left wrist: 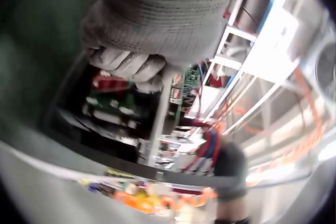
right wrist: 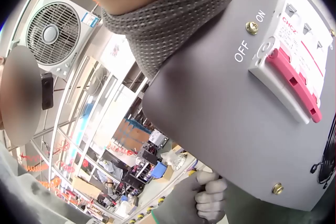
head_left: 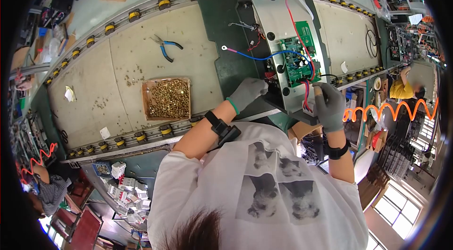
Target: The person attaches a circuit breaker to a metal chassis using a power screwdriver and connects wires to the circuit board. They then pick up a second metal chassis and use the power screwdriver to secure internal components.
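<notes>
Workshop: busy on every side, with a white fan (right wrist: 51,34) on the right and, further right, someone in a yellow top (head_left: 400,90) beyond an orange coiled hose (head_left: 401,110).
Long bench: a pale worktop (head_left: 137,45) runs left to right; a person in a white printed shirt (head_left: 278,155) is at its near side.
Roller rails: yellow-wheeled rails (head_left: 134,15) edge the worktop, far and near.
Green board: a dark board (head_left: 210,2) lies across the worktop beneath the case.
Room to move: widest on the left, where pliers (head_left: 166,46) lie far and a carton (head_left: 144,104) of brass pieces sits near; a shorter pale stretch on the right holds a looped black cable (head_left: 373,45).
Case: the long grey metal case (head_left: 266,19) stands right of the bench's middle, far end by the far rail, near end reaching the near one.
End panel: its near panel (right wrist: 210,113) is dark grey, marked ON and OFF, with a white breaker (right wrist: 294,40) and red lever.
Left hand: gloved (head_left: 247,93), fingers curled together at the case's near left edge; I cannot tell what they hold.
Right hand: gloved (head_left: 329,108), at the near right corner; its grip I cannot tell.
Circuit board: green (head_left: 302,37), mounted inside.
Wires: red ones (head_left: 293,21) run along the case; a blue one (head_left: 257,57) reaches left, ring-tipped.
</notes>
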`<state>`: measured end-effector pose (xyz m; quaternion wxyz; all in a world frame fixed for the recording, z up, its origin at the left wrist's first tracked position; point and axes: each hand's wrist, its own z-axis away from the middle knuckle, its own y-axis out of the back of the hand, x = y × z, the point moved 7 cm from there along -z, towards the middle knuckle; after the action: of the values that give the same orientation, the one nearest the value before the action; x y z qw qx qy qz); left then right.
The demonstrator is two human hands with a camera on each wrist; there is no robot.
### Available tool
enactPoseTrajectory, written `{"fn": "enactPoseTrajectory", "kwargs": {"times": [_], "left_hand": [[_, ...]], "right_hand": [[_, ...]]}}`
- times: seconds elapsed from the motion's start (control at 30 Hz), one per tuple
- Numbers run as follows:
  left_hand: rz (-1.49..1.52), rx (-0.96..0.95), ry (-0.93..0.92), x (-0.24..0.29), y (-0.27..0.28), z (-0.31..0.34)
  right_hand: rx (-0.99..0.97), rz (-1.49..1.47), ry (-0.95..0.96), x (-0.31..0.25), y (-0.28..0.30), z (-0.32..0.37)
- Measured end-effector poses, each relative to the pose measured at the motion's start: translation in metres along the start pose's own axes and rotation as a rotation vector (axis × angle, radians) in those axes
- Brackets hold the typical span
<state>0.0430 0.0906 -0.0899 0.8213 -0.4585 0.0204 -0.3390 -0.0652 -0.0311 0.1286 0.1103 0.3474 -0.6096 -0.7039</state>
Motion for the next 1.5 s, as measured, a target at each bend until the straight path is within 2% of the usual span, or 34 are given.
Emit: {"fn": "enactPoseTrajectory", "kwargs": {"times": [0.07, 0.1, 0.17, 0.3, 0.37, 0.4, 0.47, 0.5, 0.6, 0.63, 0.7, 0.73, 0.8, 0.83, 0.9, 1.03, 1.1, 1.13, 1.2, 1.23, 1.3, 1.33, 1.4, 1.43, 1.5], "left_hand": [[-0.800, 0.167, -0.609, 0.034, -0.012, 0.024], [-0.798, 0.167, -0.606, 0.033, -0.009, 0.023], [-0.750, 0.026, -0.635, 0.029, -0.010, 0.018], [-0.507, -0.070, -0.511, 0.022, -0.008, 0.012], [0.031, -0.227, -0.237, 0.003, -0.003, 0.005], [0.033, -0.228, -0.230, 0.003, -0.003, 0.004], [0.213, 0.141, 0.005, -0.010, 0.022, -0.001], [0.215, 0.144, 0.007, -0.012, 0.023, -0.002], [-0.607, 0.402, -0.273, 0.010, 0.035, -0.002], [-0.610, 0.401, -0.271, 0.008, 0.032, -0.002], [-1.424, 0.796, -0.641, 0.038, 0.010, 0.023], [-1.425, 0.798, -0.642, 0.042, 0.008, 0.028], [-1.472, 0.604, -1.113, 0.056, -0.022, 0.049], [-1.474, 0.607, -1.111, 0.054, -0.018, 0.047], [-1.824, 0.341, -1.144, 0.030, -0.025, 0.031], [-1.727, 0.344, -1.172, 0.015, -0.013, 0.019], [-1.326, 0.371, -1.089, 0.017, 0.001, 0.009], [-1.326, 0.369, -1.090, 0.014, 0.000, 0.004], [-0.850, 0.432, -1.015, 0.021, 0.016, 0.001], [-0.851, 0.431, -1.016, 0.027, 0.015, 0.004], [-0.108, 0.136, -0.092, -0.013, 0.029, -0.024], [-0.110, 0.135, -0.093, -0.007, 0.034, -0.025], [-0.133, -0.104, 0.108, -0.012, 0.027, -0.025], [-0.136, -0.106, 0.108, -0.013, 0.029, -0.023], [-0.393, -0.225, 0.362, -0.032, 0.029, -0.013]], "right_hand": [[0.012, -0.034, -0.013, 0.000, 0.001, 0.001], [0.009, -0.033, -0.015, 0.000, 0.001, 0.001], [0.014, -0.046, -0.011, -0.001, 0.001, 0.001], [0.020, -0.035, -0.016, 0.004, -0.001, 0.000], [0.022, -0.062, -0.041, 0.003, 0.000, 0.001], [0.019, -0.061, -0.048, 0.004, -0.001, 0.001], [0.040, -0.060, -0.020, 0.002, 0.000, 0.000], [0.036, -0.061, -0.021, 0.001, 0.000, 0.000], [0.029, -0.056, -0.037, 0.000, -0.001, 0.000], [0.032, -0.051, -0.030, -0.002, 0.001, 0.000], [0.037, -0.047, -0.020, -0.003, 0.002, 0.000], [0.042, -0.046, -0.023, -0.002, 0.001, 0.001], [0.050, -0.050, -0.025, -0.003, 0.001, 0.002], [0.045, -0.045, -0.026, -0.003, 0.001, 0.002], [0.041, -0.040, -0.025, -0.003, 0.001, 0.002], [0.061, -0.058, -0.014, -0.006, 0.002, 0.002], [0.067, -0.063, -0.026, -0.005, 0.003, 0.003], [0.065, -0.058, -0.018, -0.005, 0.003, 0.003], [0.063, -0.053, -0.009, -0.006, 0.003, 0.002], [0.059, -0.060, -0.021, -0.006, 0.002, 0.002], [0.057, -0.066, -0.031, -0.005, 0.002, 0.002], [0.061, -0.063, -0.028, -0.004, 0.002, 0.002], [0.072, -0.059, -0.026, -0.003, 0.003, 0.003], [0.073, -0.061, -0.026, -0.003, 0.003, 0.003], [0.073, -0.064, -0.020, -0.003, 0.003, 0.004]]}}
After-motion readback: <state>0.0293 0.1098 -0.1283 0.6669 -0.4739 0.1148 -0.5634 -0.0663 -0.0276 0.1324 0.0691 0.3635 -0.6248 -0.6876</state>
